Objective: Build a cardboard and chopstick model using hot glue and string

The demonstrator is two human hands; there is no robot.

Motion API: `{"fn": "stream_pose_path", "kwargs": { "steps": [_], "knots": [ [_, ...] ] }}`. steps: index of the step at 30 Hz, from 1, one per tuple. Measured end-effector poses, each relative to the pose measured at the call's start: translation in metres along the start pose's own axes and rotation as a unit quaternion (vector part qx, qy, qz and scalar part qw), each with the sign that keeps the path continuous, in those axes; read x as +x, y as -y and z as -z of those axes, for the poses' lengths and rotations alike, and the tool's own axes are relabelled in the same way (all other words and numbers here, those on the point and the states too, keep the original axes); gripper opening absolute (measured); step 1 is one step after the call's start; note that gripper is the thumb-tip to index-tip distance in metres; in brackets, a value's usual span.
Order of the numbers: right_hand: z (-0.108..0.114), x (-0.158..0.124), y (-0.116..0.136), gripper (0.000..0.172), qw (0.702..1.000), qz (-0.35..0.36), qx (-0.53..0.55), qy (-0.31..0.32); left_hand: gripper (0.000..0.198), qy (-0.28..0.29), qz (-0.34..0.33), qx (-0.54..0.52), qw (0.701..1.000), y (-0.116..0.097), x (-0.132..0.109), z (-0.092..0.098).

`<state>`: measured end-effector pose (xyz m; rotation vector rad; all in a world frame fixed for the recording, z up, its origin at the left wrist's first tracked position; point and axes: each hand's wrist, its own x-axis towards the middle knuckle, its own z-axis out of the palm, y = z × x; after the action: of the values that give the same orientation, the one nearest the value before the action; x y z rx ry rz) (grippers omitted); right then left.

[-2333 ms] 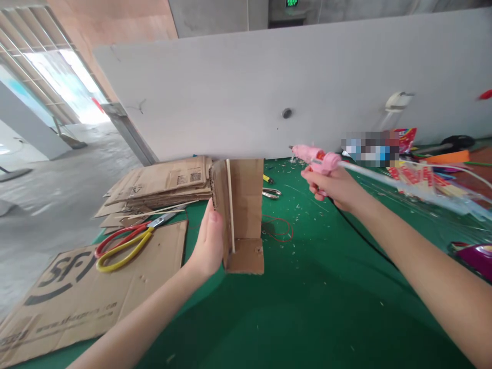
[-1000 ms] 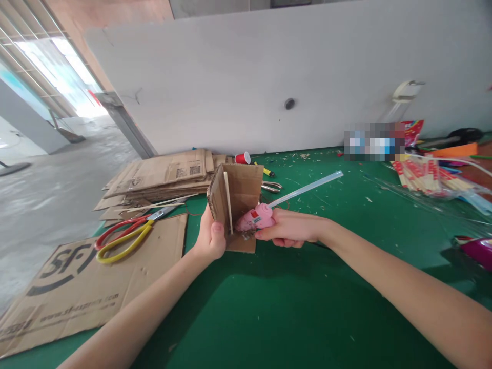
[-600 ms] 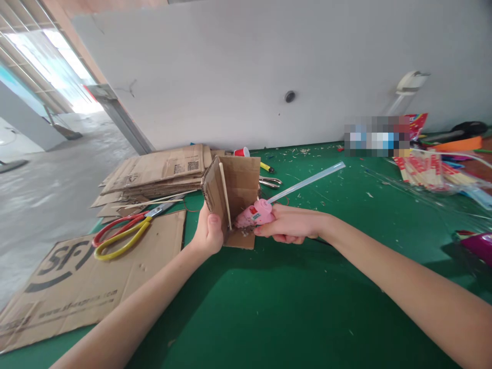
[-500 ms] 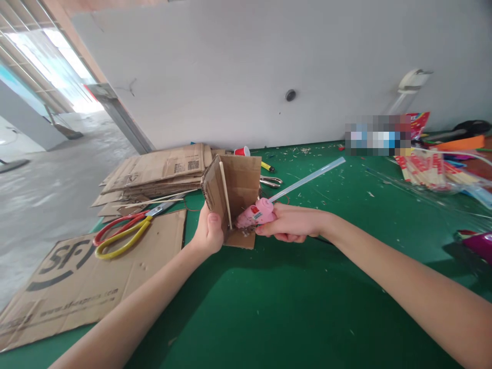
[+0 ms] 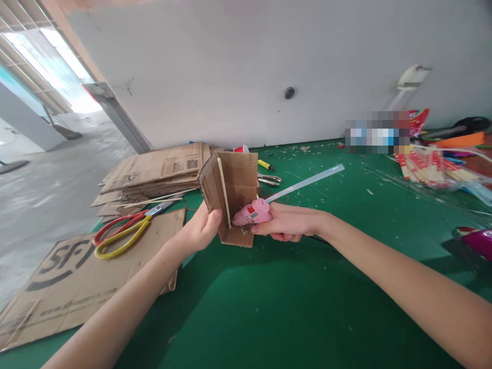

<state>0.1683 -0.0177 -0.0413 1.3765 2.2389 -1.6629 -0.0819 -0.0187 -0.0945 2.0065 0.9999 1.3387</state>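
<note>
On the green table [image 5: 292,307], near its far left part, one folded cardboard piece [image 5: 240,174] stands upright with its open side toward the camera. One thin wooden stick [image 5: 223,192] runs up its left wall, along the inner fold. The left hand [image 5: 200,233] is closed on that left wall from outside, with the thumb pressed on the front edge just beside the stick. The right hand [image 5: 286,225] is wrapped tight around one pink glue gun [image 5: 251,212], whose nozzle points into the bottom corner of the cardboard piece, close to the foot of the stick. Whether the nozzle touches the cardboard cannot be told. One clear glue stick [image 5: 307,182] juts from the back of the gun, slanting up to the right.

Left of the hands lies one pair of scissors [image 5: 123,238], with one red and one yellow handle, resting on one large flat cardboard sheet [image 5: 77,282]. Behind it sits one stack of flattened boxes [image 5: 161,169]; the number of layers cannot be counted. One red cup [image 5: 241,149] shows just behind the cardboard piece, and one metal tool [image 5: 269,179] lies just right of it.
</note>
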Motion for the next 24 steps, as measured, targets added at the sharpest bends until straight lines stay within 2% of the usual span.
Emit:
{"fn": "stream_pose_path", "kwargs": {
  "steps": [4, 7, 13, 24],
  "knots": [
    [0.0001, 0.0004, 0.0006, 0.046, 1.0, -0.004, 0.01, 0.01, 0.06, 0.081, -0.003, 0.042, 0.996, 0.0023, 0.0027, 0.0052],
    [-0.0015, 0.0022, 0.001, 0.046, 1.0, -0.002, 0.008, -0.003, 0.062, 0.082, -0.015, 0.059, 0.995, 0.0025, 0.0043, 0.0077],
    [-0.0015, -0.001, 0.0014, 0.047, 1.0, 0.004, -0.001, 0.021, 0.068, 0.107, -0.037, 0.086, 0.99, 0.0037, 0.0048, 0.0083],
    [-0.006, -0.0055, 0.0051, 0.05, 0.998, 0.05, -0.045, 0.007, 0.069, 0.092, -0.029, 0.075, 0.993, 0.0038, 0.0058, 0.008]
  ]
}}
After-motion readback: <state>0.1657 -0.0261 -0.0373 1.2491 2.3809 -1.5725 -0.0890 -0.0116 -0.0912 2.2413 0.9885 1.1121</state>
